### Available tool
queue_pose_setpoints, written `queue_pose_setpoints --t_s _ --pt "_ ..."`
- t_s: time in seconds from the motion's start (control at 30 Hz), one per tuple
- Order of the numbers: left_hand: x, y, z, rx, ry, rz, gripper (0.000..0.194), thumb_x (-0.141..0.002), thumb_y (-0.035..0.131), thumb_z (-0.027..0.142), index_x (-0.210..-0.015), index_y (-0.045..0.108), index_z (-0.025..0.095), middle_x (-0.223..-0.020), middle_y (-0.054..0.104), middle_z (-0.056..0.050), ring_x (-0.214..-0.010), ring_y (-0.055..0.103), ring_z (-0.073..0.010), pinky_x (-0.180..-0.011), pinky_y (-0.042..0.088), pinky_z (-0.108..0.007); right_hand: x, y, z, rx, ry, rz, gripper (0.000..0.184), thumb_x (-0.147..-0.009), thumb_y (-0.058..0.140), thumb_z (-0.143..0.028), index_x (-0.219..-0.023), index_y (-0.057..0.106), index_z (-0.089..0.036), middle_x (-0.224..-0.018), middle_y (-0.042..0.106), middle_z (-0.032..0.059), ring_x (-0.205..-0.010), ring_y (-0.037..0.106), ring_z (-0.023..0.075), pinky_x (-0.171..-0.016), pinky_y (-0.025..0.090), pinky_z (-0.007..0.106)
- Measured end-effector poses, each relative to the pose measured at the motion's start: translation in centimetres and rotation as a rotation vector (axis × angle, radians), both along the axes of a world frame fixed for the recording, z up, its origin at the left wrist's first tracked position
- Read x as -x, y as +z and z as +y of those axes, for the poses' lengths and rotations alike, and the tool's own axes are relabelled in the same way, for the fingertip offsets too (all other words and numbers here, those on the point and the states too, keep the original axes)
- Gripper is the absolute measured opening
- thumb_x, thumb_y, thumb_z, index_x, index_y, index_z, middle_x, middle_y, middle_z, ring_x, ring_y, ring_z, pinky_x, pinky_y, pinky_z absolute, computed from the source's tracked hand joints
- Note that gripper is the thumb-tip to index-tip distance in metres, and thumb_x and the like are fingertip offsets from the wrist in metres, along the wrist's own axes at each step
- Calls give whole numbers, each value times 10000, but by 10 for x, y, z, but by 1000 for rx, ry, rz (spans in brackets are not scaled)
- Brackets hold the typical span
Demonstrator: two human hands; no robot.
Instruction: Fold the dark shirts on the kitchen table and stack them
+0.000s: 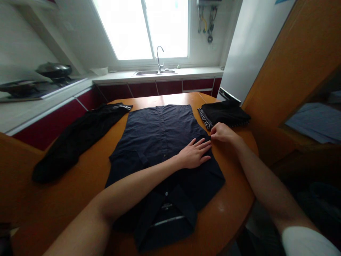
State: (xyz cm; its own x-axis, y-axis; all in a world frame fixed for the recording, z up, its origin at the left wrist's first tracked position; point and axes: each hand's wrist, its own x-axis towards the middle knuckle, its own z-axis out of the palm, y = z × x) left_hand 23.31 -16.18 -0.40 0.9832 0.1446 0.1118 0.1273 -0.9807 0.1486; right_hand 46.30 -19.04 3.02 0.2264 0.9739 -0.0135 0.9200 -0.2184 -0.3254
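A dark navy button-up shirt (144, 135) lies spread out, front side up, on the wooden table (229, 209). Its collar points toward me and its hem lies at the far side. My left hand (195, 153) rests flat on the right part of the shirt, fingers spread. At the shirt's right edge, near the armpit, my right hand (222, 133) is closed in a pinch on the shirt's fabric. The left forearm crosses over the shirt and hides part of its middle and left sleeve.
A folded black garment stack (223, 113) lies at the table's far right. Another black garment (80, 138) stretches along the left side. Beyond the table are a counter with a sink (146, 73), a stove with a wok (54, 70), and a fridge (242, 49).
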Motion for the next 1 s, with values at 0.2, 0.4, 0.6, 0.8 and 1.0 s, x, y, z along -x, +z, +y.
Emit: queue_pose_setpoints --t_s 0.2,0.4,0.6,0.8,1.0 --pt "0 -1 -1 -39 43 -6 740 -1036 254 607 -1577 254 102 -1648 216 -144 -1541 143 -243 -1234 125 -449 1 0 1 42 2 7 143 -746 719 -185 -845 821 -205 -865 785 49 -798 702 180 -626 437 200" --pt "-1 -2 0 -53 43 9 730 -1032 228 622 -1574 272 136 -1643 234 -138 -1535 170 -251 -1231 119 -450 -2 -1 0 36 -20 75 163 -844 671 -246 -782 794 -160 -774 760 68 -707 674 163 -586 403 218" --pt "-2 -4 -1 -56 89 13 808 -1018 229 647 -1568 250 56 -1636 226 -187 -1539 141 -271 -1231 118 -439 -3 -5 0 106 -20 95 395 -857 678 -534 -758 748 -158 -695 715 64 -617 610 156 -542 361 248" --pt "-2 -5 0 -39 70 -6 774 -1025 236 630 -1560 288 73 -1628 266 -171 -1536 160 -264 -1232 131 -448 -5 -9 3 81 -132 22 255 -857 702 -420 -797 761 -179 -812 743 84 -697 624 165 -564 352 247" --pt "-4 2 0 0 75 -93 703 -1047 216 583 -1556 312 106 -1620 305 -142 -1527 206 -219 -1234 169 -407 -9 -8 4 44 -154 45 272 -917 609 -332 -771 752 -153 -779 737 93 -657 611 151 -557 352 240"
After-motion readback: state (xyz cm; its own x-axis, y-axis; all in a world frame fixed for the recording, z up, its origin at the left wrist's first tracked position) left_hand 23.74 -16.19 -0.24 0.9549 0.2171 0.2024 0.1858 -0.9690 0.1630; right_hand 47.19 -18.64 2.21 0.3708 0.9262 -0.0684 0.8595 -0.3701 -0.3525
